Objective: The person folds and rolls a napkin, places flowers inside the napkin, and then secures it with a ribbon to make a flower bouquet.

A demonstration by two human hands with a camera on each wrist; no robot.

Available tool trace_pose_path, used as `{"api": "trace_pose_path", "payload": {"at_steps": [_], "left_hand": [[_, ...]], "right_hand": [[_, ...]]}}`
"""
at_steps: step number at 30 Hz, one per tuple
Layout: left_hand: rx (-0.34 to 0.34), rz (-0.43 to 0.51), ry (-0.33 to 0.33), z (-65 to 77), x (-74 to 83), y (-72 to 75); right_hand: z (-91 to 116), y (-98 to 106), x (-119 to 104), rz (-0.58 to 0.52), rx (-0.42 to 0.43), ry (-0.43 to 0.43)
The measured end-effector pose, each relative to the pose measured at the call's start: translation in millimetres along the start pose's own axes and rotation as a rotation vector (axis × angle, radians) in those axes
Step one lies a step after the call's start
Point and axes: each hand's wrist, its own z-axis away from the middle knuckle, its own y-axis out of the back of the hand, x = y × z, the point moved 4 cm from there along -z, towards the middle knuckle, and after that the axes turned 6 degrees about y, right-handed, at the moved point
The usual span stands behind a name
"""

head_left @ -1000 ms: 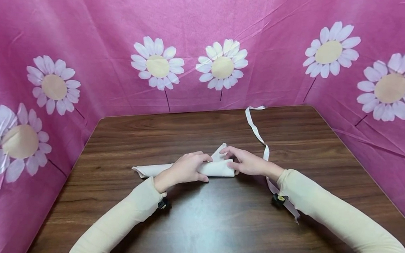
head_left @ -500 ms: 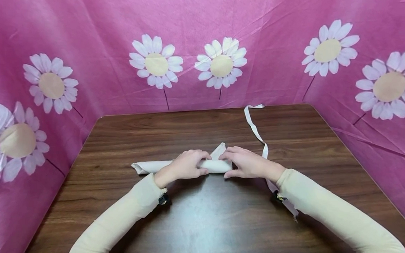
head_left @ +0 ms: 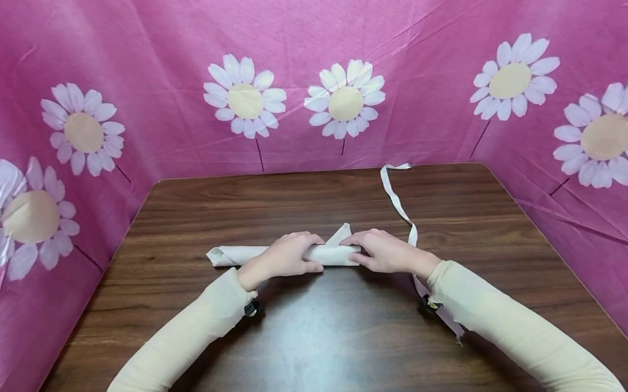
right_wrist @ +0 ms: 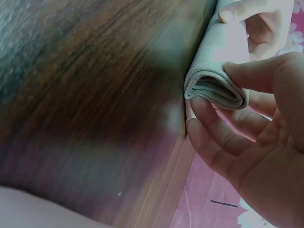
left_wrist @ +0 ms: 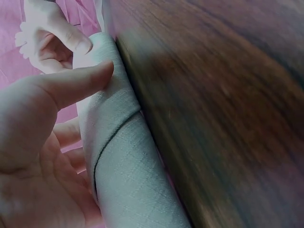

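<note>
1. Head view: Both forearms, in cream sleeves (head_left: 527, 330), reach in from the lower corners and angle toward each other over the wooden table (head_left: 214, 215). A pale cloth roll (head_left: 332, 255) lies sideways near the middle of the table. The left hand (head_left: 287, 255) arches over its middle, thumb on the near side and fingers toward the far side; the right hand (head_left: 389, 251) pinches its right end. A pointed flap (head_left: 341, 235) sticks out behind the roll, between the hands. Only this view shows the whole roll and the white strap (head_left: 395, 200), which runs from the table's far edge down under the right forearm.

2. Left wrist view: The left thumb (left_wrist: 83, 84) lies across the cloth while the fingers curl behind it, so this hand grips the roll. Unlike the head view, it shows a loose edge (left_wrist: 116, 132) slanting across the cloth. The right hand's thumb presses the farther end.

3. Right wrist view: This one alone looks into the roll's end (right_wrist: 216, 92), where the layers wrap round a flattened hollow. The right thumb (right_wrist: 256, 73) presses on top and the fingertips (right_wrist: 202, 109) support it beneath, holding that end.
</note>
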Motion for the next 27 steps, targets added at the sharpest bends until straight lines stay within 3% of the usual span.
{"api": "trace_pose_path", "payload": {"at_steps": [7,10,13,20,27], "left_hand": [[0.024,0.005,-0.006,0.9,1.3,3.1],[0.015,0.002,-0.021,0.2,2.7,3.0],[0.003,-0.02,-0.031,-0.7,3.8,1.8],[-0.054,-0.044,-0.03,-2.1,5.7,1.4],[-0.098,-0.028,-0.025,-3.3,4.1,2.6]], "right_hand": [[2.8,-4.3,4.9,-0.153,-0.055,-0.069],[4.1,-7.9,6.3,-0.258,-0.105,-0.102],[4.7,-10.4,6.1,-0.29,-0.13,-0.121],[7.4,-3.6,-9.8,0.034,0.026,0.002],[7.5,-10.0,-15.3,0.057,0.007,0.048]]}}
